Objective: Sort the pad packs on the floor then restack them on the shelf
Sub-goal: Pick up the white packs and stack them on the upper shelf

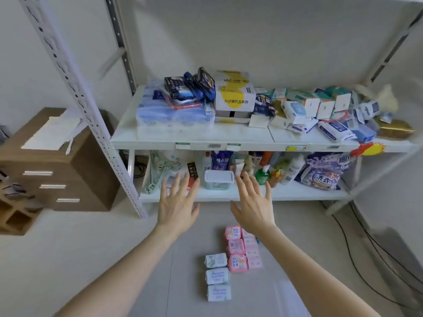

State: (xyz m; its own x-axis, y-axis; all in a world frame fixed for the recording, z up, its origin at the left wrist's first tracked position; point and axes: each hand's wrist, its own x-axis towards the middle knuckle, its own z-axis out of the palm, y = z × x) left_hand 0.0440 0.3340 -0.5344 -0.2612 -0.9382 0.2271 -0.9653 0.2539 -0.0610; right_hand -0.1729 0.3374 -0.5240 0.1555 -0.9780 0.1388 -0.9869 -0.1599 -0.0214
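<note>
While we hold both arms out toward the shelf [229, 140], our left hand [177, 202] and right hand [251, 207] hang side by side in the air, palms down, fingers straight and spread, holding nothing. From this view they overlap the front edge of the lower board [297, 193], just near of a clear lidded box [219, 179].

The pad packs lie on the floor below our right forearm, sorted by colour. The pink packs [235, 247] sit in two close columns running near to far (the right column is paler and partly hidden by our arm). The pale blue-white packs [217, 276] form one column of three, just left of and nearer than the pink ones, with the farthest of them beside the nearest pink pack.

On the upper board we see a blue multipack [174, 117] with dark packets on top, a white-and-yellow carton [234, 94] and a jumble of small boxes to the right. A green pump bottle [262, 175] and a detergent bag [325, 172] stand on the lower board. A brown drawer cabinet [57, 170] stands at far left, and black cables [357, 259] trail across the floor at right.
</note>
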